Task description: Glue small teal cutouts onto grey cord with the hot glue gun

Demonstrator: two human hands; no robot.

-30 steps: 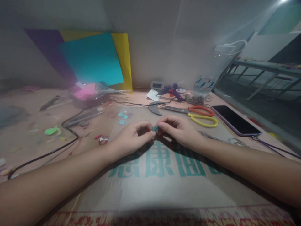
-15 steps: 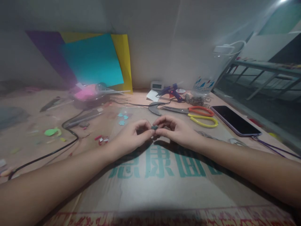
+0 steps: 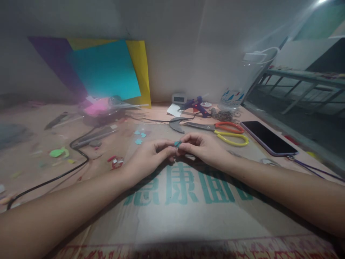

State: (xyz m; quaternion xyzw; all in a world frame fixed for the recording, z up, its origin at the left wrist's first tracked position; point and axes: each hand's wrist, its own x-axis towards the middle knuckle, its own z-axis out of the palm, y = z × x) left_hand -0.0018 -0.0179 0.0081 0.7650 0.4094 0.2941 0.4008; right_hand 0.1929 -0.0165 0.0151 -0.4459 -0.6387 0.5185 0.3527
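Note:
Between my fingertips is a small teal cut-out piece [image 3: 177, 144], its exact shape partly covered by the fingers. My left hand [image 3: 153, 154] pinches it from the left. From the right, my right hand [image 3: 201, 147] grips it with thumb and forefinger. Both hands are just above a cardboard sheet [image 3: 172, 223] printed with large green characters. Left of the hands lie several small light-blue cut-outs [image 3: 138, 141], some heart-shaped and one flower-like.
Scissors [image 3: 229, 133] with red and yellow handles lie beyond my right hand, near a grey crescent [image 3: 176, 124] and a purple glue gun [image 3: 196, 106]. A phone [image 3: 269, 138] rests at right. A black cord [image 3: 54, 178] crosses the left side. Coloured sheets [image 3: 107, 68] lean on the wall.
The teal piece has been turned, so more of its brighter face shows between the fingertips. Both hands stay in nearly the same place, fingers slightly shifted.

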